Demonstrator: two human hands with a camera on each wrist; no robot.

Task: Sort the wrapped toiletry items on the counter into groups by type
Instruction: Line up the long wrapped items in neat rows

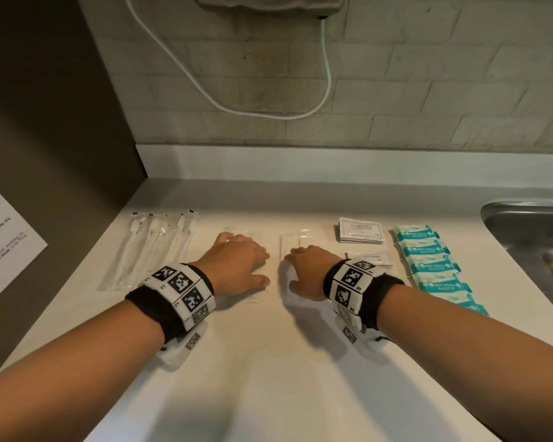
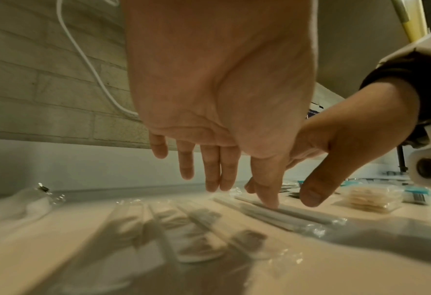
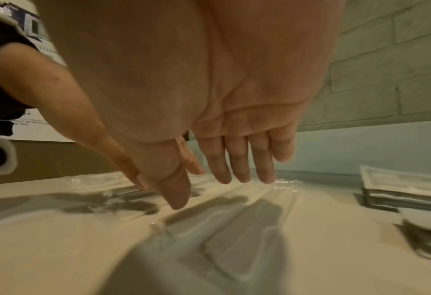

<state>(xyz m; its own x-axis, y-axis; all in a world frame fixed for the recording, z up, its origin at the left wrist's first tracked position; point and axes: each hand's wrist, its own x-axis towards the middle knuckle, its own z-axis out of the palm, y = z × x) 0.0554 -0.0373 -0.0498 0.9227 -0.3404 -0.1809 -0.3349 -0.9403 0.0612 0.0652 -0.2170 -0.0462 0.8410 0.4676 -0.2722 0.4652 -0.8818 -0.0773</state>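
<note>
Your left hand and right hand hover flat, each grip wide and holding nothing, over clear packets mid-worktop, with wrapped toothbrushes at nine o'clock, and sachets and teal wipes toward three o'clock.

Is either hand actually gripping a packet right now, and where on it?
Neither grips anything. The left hand and right hand are both spread open, fingers straight, over clear-wrapped packets on the counter; the left thumb touches one.
</note>
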